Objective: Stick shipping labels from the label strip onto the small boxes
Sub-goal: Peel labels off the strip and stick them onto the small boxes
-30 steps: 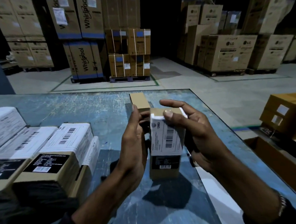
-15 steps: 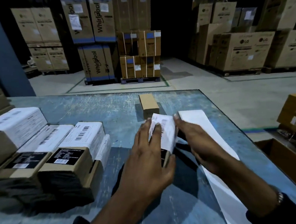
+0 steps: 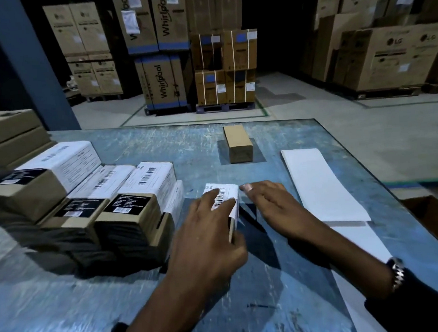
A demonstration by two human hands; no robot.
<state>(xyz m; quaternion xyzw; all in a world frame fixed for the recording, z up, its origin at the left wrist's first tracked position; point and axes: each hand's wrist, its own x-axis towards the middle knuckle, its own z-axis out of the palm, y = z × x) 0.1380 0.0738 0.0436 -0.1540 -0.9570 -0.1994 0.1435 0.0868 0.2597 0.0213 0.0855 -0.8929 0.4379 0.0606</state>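
Hands: two. Left hand (image 3: 204, 234) presses flat fingers on one labelled box (image 3: 224, 200) mid-desk (image 3: 143, 287); right hand (image 3: 275, 206) lies open beside it. One bare box (image 3: 238, 143) beyond, three labelled boxes (image 3: 126, 195) left, one label strip (image 3: 320, 184) right.

Small box (image 3: 235, 211) mostly hidden under left hand (image 3: 207, 234); label strip (image 3: 345, 209) cut off at bottom edge.
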